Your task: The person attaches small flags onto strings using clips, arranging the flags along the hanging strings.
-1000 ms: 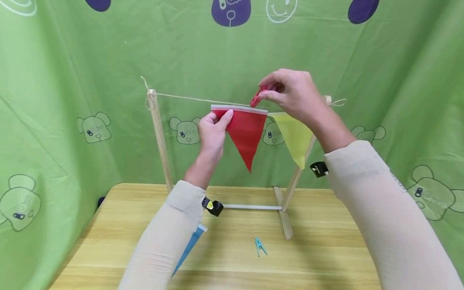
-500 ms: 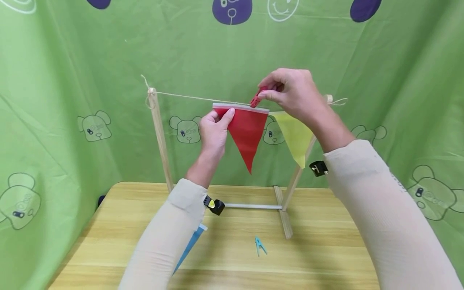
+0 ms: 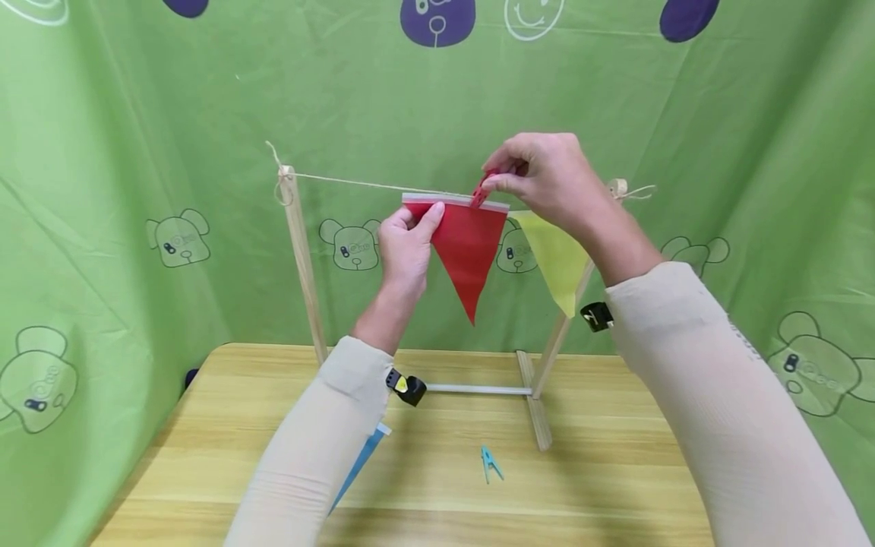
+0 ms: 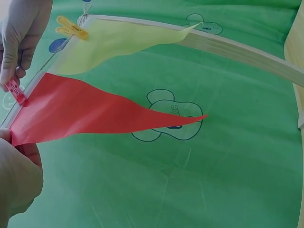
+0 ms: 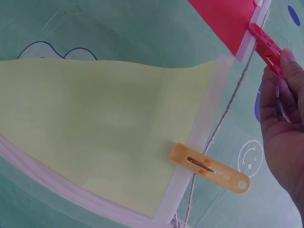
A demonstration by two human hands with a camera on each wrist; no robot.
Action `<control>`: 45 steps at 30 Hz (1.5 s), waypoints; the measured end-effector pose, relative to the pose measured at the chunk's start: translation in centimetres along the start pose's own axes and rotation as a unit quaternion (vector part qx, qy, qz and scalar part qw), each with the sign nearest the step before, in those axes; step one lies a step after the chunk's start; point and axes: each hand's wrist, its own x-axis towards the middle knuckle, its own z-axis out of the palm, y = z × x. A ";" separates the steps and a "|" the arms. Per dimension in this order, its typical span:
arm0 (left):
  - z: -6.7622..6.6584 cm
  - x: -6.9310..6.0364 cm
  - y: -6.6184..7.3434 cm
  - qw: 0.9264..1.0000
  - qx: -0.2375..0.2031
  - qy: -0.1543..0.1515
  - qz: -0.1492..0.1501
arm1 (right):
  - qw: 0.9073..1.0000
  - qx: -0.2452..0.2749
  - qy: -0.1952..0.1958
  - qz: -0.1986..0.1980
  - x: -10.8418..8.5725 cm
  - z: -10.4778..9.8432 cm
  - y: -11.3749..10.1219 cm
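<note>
A red triangular pennant (image 3: 468,243) with a white top band hangs point down at the string (image 3: 362,183). My left hand (image 3: 405,247) pinches its upper left part, thumb in front. Above its right half, my right hand (image 3: 547,178) pinches a red clothespin (image 3: 481,190), whose jaws lie over the white band. In the right wrist view the red clothespin (image 5: 267,47) reaches across band and string. To the right hangs a yellow pennant (image 3: 554,258); an orange-yellow clothespin (image 5: 209,167) clips it to the string in the right wrist view.
The string runs between two wooden posts (image 3: 303,266). A pale rod (image 3: 475,390) and a wooden foot (image 3: 535,410) are low on the table (image 3: 601,425). A blue clothespin (image 3: 489,463) lies in front, and a blue pennant (image 3: 358,467) is partly behind the left sleeve. Green cloth surrounds the table.
The right hand has lowered slightly, and the red clothespin's jaws have moved down from the pennant's top edge over its white band. The left hand and pennant have shifted slightly right.
</note>
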 end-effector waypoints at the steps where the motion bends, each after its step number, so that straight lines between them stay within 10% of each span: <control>1: 0.0 0.0 0.0 1.000 0.001 -0.001 0.001 | 1.000 0.000 -0.001 0.001 0.0 0.0 0.0; 45: 0.2 0.1 -0.3 1.000 -0.012 0.001 -0.028 | 0.997 -0.039 -0.067 -0.008 0.5 0.5 -0.1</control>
